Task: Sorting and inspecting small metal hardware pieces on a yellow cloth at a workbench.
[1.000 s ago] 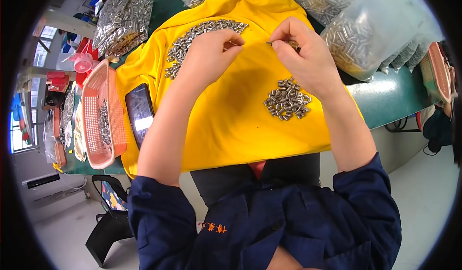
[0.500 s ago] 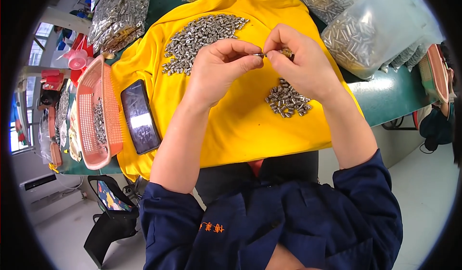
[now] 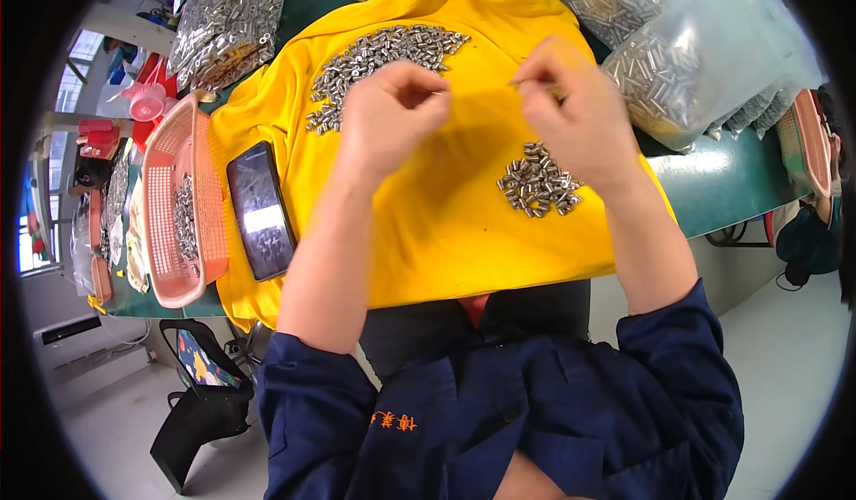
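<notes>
Over a yellow cloth (image 3: 446, 223) spread on the green bench (image 3: 713, 188), both hands are raised a little above the fabric and stand apart from each other. The right hand (image 3: 580, 112) pinches a thin metal pin (image 3: 528, 80) between thumb and fingertips, its free end pointing left toward the other hand. The left hand (image 3: 392, 112) is curled with its fingertips drawn together; whether it holds a small piece I cannot tell. By my reading the step in hand is fitting or sorting one small part at a time, with the big heap of metal parts (image 3: 379, 58) near the left hand as supply and the small pile (image 3: 539, 179) just below the right hand as the set-aside lot. A next move would call for a fine fingertip pinch and close alignment, since the pieces are short, smooth and cylindrical, shiny like plated steel, and apt to roll; the soft matte cloth helps hold them. Left of the cloth lies a dark phone (image 3: 260, 210), glossy and flat, beside a pink plastic basket (image 3: 183, 206) with latticed walls and more parts inside. Clear plastic bags (image 3: 695, 54) of similar metal pieces, crinkled and gleaming, sit at the far right.
</notes>
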Demonstrator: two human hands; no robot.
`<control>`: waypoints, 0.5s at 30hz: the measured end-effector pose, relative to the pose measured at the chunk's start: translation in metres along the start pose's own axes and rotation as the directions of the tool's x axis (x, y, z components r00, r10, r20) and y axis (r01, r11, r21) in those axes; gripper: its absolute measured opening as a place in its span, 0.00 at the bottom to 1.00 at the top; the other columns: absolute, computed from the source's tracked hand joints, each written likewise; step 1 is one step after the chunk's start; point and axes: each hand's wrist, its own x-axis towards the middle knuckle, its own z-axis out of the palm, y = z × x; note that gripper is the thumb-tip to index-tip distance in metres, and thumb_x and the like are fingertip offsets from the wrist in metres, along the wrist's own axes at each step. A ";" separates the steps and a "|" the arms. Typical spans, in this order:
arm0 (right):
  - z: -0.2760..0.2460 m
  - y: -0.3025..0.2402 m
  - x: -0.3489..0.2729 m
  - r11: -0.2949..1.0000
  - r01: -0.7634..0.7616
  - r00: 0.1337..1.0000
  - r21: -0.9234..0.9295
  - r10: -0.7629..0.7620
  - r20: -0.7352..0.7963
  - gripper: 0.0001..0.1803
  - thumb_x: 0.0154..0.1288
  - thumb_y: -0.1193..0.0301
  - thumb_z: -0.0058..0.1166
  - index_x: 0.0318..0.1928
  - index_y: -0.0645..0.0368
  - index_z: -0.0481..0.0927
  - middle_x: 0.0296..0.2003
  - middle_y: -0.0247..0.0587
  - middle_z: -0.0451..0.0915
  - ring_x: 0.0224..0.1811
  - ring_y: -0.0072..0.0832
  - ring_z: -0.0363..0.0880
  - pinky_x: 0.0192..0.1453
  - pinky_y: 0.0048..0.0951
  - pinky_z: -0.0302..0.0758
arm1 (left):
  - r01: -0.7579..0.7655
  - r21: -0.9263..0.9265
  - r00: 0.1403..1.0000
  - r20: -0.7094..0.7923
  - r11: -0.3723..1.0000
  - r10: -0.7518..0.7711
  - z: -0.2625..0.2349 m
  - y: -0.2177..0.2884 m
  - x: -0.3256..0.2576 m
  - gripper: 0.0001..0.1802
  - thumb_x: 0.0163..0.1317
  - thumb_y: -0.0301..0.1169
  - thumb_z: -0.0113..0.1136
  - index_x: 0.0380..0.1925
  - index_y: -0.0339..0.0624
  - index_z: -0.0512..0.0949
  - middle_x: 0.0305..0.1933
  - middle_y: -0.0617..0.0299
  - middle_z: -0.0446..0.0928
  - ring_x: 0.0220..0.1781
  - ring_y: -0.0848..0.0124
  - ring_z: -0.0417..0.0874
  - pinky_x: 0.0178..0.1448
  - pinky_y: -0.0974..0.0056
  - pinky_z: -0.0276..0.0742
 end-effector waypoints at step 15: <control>0.006 0.008 0.000 0.966 -0.111 0.989 0.232 0.086 0.117 0.04 0.51 0.75 0.45 0.28 0.62 0.68 0.21 0.32 0.69 0.22 0.17 0.63 0.26 0.19 0.63 | 0.124 -0.460 0.977 0.212 0.879 -0.027 0.011 0.005 -0.006 0.08 0.55 0.22 0.53 0.36 0.35 0.75 0.31 0.61 0.76 0.34 0.75 0.76 0.40 0.72 0.73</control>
